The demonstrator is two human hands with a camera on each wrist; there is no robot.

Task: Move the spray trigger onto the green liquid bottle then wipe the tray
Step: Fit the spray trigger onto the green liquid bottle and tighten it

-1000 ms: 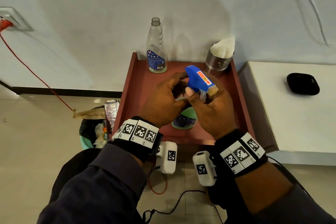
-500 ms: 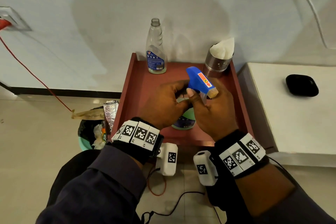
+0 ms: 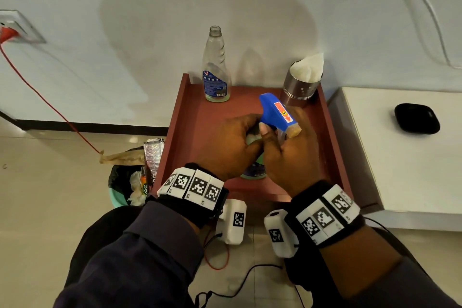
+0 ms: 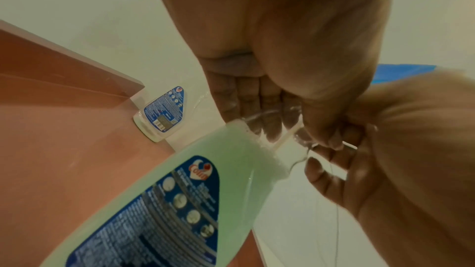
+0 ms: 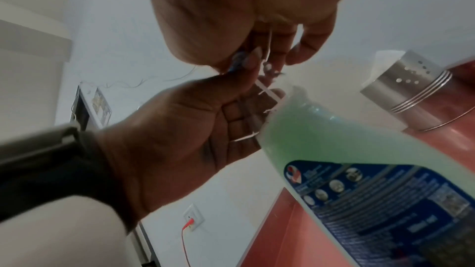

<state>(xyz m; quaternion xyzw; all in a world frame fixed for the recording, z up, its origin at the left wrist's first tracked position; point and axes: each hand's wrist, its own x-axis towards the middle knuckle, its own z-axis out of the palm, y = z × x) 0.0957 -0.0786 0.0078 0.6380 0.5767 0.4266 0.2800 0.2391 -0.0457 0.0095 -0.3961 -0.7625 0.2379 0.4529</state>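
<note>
The blue spray trigger (image 3: 276,114) with an orange label sits atop the green liquid bottle (image 4: 195,172), which stands on the red-brown tray (image 3: 200,117). My right hand (image 3: 290,147) grips the trigger's neck from the right. My left hand (image 3: 232,145) is wrapped round the bottle's clear upper neck (image 4: 277,121). In the head view only the base of the green bottle (image 3: 252,172) shows beneath my hands. The right wrist view shows the green liquid bottle (image 5: 334,141) with my left hand (image 5: 192,129) curled round its top.
An empty clear bottle (image 3: 216,70) without a cap stands at the tray's back left. A steel holder with white tissue (image 3: 302,85) stands at the back right. A white table (image 3: 405,157) with a black case (image 3: 416,119) is to the right; a bin (image 3: 130,180) sits left.
The trigger head has turned a little clockwise as my right hand twists it; both hands stay on the bottle's top.
</note>
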